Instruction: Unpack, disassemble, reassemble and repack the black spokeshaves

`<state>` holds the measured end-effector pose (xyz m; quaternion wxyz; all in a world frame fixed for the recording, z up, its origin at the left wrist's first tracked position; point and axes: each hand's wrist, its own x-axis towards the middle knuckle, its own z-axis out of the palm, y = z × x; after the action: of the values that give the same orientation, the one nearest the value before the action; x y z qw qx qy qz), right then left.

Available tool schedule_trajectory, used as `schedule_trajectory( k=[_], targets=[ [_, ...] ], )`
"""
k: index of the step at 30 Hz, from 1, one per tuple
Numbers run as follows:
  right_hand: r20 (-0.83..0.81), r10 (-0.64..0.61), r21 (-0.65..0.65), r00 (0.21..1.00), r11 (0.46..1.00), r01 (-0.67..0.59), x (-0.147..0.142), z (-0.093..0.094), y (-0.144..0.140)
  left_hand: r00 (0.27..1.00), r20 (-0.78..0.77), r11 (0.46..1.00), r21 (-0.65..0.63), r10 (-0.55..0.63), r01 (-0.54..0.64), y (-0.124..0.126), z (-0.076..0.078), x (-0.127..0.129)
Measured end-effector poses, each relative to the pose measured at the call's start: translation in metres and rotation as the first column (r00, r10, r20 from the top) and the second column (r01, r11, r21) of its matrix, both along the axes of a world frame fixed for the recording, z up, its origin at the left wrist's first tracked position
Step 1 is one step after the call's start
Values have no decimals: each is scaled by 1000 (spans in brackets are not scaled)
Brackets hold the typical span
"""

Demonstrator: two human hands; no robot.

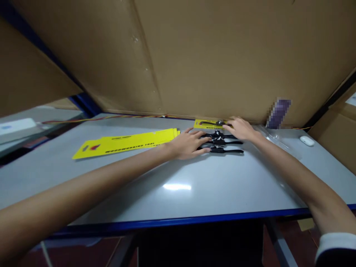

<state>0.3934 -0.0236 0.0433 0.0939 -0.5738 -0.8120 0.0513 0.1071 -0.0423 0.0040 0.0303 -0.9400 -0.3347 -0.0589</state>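
Three black spokeshaves (pixel 226 151) lie in a row on the table, one behind another. My left hand (pixel 187 144) reaches over their left ends with its fingers spread, touching or just above the handles. Behind them, against the cardboard wall, a further spokeshave (pixel 219 122) rests on a yellow card (pixel 198 124). My right hand (pixel 241 128) is at the right end of that card and spokeshave, thumb and fingers apart; whether it presses on them is hard to see. Left of my left hand lies a fanned stack of yellow printed cards (pixel 130 142).
Clear plastic packaging (pixel 278 140) lies beside my right forearm. A white computer mouse (pixel 306 141) sits at the right, and a pixelated purple item (pixel 279 113) leans on the cardboard wall (pixel 194 55). A thin cable (pixel 119 116) runs along the table's (pixel 178 204) back edge.
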Motion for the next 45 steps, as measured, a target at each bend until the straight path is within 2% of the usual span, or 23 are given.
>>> schedule_trajectory(
  k=[2,4,5,8,10,14,17,19,21,23,26,30,33,37,40,45],
  targets=[
    [31,-85,84,996,993,82,9,2,-9,1000,-7,999,-34,12,-13,-1,4,1],
    [143,-287,208,947,944,255,25,-2,-20,1000,2,997,-83,10,-10,-2,6,2],
    [162,-349,266,923,916,300,34,-5,-26,1000,13,996,-93,14,-13,-3,5,2],
    [156,-455,354,877,854,381,63,-17,-42,998,54,995,-90,36,-31,-2,3,1],
    [170,-523,343,835,826,447,82,-22,-48,995,83,994,-98,62,-53,0,1,0],
    [197,-617,206,762,786,583,119,-25,-44,975,180,979,-177,129,-97,11,2,-1],
    [200,-612,196,765,790,581,146,-24,-32,967,173,966,-212,188,-150,23,8,-2],
    [197,-591,205,782,805,557,158,-22,-27,978,140,973,-195,151,-123,34,13,-2],
    [221,-603,182,766,798,575,162,-19,-26,992,90,980,-184,92,-74,47,19,-1],
    [231,-641,157,732,767,622,158,-14,-30,996,54,986,-152,76,-67,61,24,3],
    [163,-672,182,723,740,647,145,-4,-37,998,16,988,-143,53,-50,78,26,10],
    [-2,-646,303,763,727,616,126,9,-50,998,-18,995,-86,52,-54,84,25,16],
    [-71,-542,424,837,743,517,105,20,-62,998,-48,998,-48,46,-48,80,24,18],
    [7,-392,532,920,780,329,61,30,-77,994,-97,999,14,47,-46,78,21,21],
    [91,-266,555,960,814,174,36,27,-77,997,-74,999,29,23,-21,82,16,21],
    [135,-34,571,990,820,-50,36,13,-60,995,87,997,59,-44,38,87,5,16]
  ],
)
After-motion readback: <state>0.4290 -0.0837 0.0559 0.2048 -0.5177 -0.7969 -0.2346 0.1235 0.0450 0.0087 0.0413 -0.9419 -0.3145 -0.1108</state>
